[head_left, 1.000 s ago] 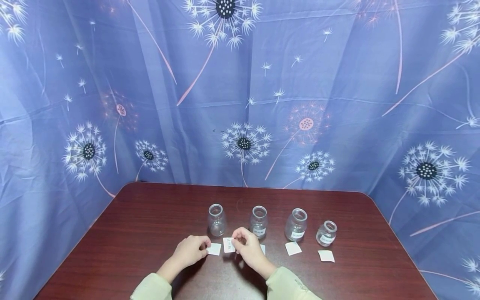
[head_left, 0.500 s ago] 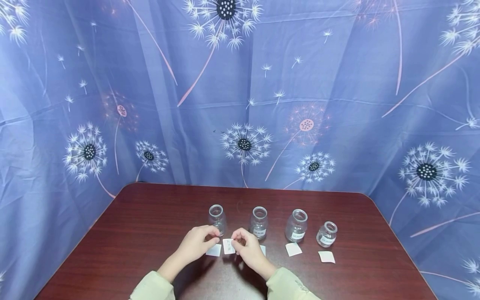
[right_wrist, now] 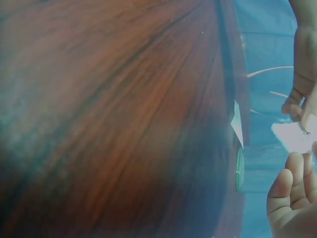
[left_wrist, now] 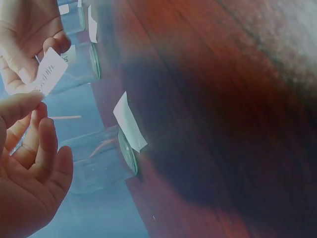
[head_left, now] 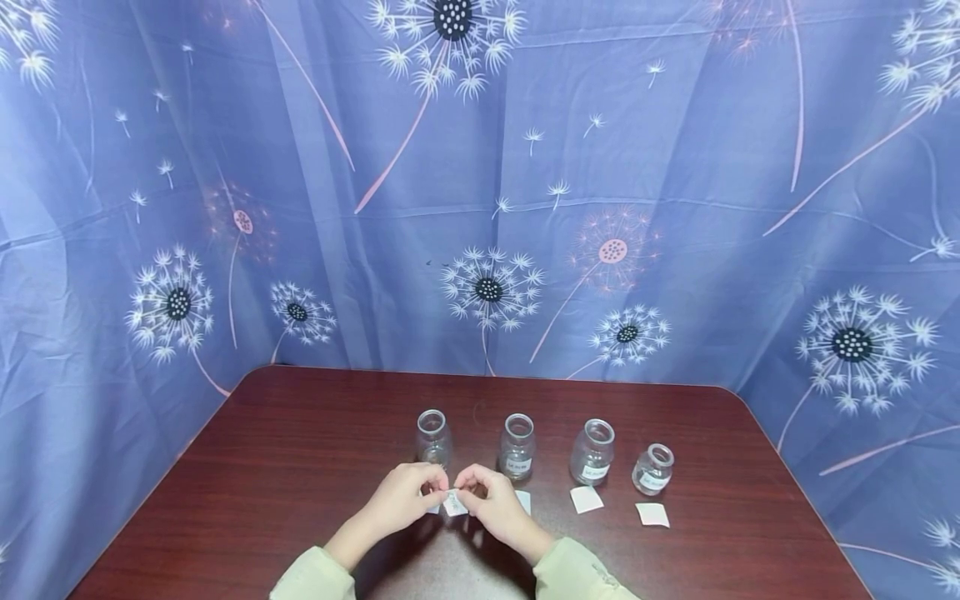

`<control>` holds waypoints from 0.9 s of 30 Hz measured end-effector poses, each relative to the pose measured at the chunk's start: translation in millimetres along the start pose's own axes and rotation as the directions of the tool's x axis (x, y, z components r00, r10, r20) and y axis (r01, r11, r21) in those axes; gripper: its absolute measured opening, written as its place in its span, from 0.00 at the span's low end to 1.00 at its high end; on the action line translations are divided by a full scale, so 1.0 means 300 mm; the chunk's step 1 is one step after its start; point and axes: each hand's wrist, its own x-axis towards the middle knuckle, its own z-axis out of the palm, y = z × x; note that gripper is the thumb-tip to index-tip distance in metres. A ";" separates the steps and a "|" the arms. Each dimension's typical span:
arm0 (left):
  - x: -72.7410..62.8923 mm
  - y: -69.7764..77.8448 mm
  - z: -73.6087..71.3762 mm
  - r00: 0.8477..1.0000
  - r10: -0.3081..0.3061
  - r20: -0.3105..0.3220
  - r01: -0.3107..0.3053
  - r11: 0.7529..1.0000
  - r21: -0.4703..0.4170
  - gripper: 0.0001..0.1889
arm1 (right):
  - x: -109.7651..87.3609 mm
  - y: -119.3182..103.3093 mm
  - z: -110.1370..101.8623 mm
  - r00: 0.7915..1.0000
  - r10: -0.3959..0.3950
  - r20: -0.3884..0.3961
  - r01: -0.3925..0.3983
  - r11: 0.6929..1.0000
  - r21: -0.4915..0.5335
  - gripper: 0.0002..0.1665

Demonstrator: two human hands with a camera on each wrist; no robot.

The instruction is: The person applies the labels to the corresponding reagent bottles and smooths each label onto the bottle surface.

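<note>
A small white printed label [head_left: 454, 503] is held in the air over the table between the two hands. My left hand [head_left: 401, 497] pinches one edge of it with thumb and forefinger; its other fingers are loosely curled in the left wrist view. The right hand [head_left: 501, 510] pinches the label's other side, thumb on the printed face. Just behind the hands stands an open glass jar [head_left: 432, 429], its lower part partly covered by the left hand. A white paper square [left_wrist: 130, 124] lies in front of that jar, mostly hidden by the left hand in the head view.
To the right stand a second glass jar [head_left: 518, 442], a third jar [head_left: 592, 450] and a smaller jar [head_left: 653, 468], each labelled. White paper squares lie before them, including one square [head_left: 587, 499] and another [head_left: 652, 514]. A blue dandelion-print curtain [head_left: 420, 275] surrounds the dark-red table [head_left: 315, 433].
My left hand has left the paper square on the table, lifted, and moved right to the label. The right hand has kept its hold, and the label has tilted.
</note>
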 end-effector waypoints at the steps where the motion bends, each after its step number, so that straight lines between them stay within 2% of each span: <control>1: -0.002 -0.001 -0.001 1.000 -0.007 -0.005 0.007 1.000 -0.003 0.07 | 0.000 -0.002 -0.001 1.000 -0.010 -0.012 0.010 1.000 -0.006 0.06; 4: -0.010 -0.002 -0.005 0.998 -0.055 -0.028 0.054 0.998 -0.039 0.07 | 0.002 -0.005 -0.004 0.997 -0.034 -0.064 0.032 0.999 -0.019 0.09; 7: -0.021 -0.004 -0.011 0.990 -0.121 -0.070 0.113 0.988 -0.109 0.06 | 0.009 -0.005 -0.010 0.995 -0.007 -0.099 0.008 1.000 0.009 0.10; 13: -0.036 -0.012 -0.012 0.959 -0.242 -0.150 0.196 0.943 -0.269 0.07 | 0.026 0.015 -0.003 0.995 0.074 -0.072 -0.065 0.991 0.113 0.10; 17: -0.040 -0.016 -0.006 0.944 -0.296 -0.148 0.241 0.921 -0.306 0.06 | 0.046 0.067 0.019 0.993 0.080 -0.081 -0.073 0.993 0.090 0.06; 22: -0.043 -0.024 -0.004 0.933 -0.331 -0.141 0.288 0.922 -0.259 0.08 | 0.069 0.113 0.047 0.993 0.055 -0.104 -0.056 0.998 -0.008 0.03; 27: -0.034 -0.047 0.003 0.921 -0.369 -0.129 0.347 0.924 -0.161 0.08 | 0.088 0.123 0.067 0.992 0.029 -0.121 -0.041 0.994 -0.105 0.02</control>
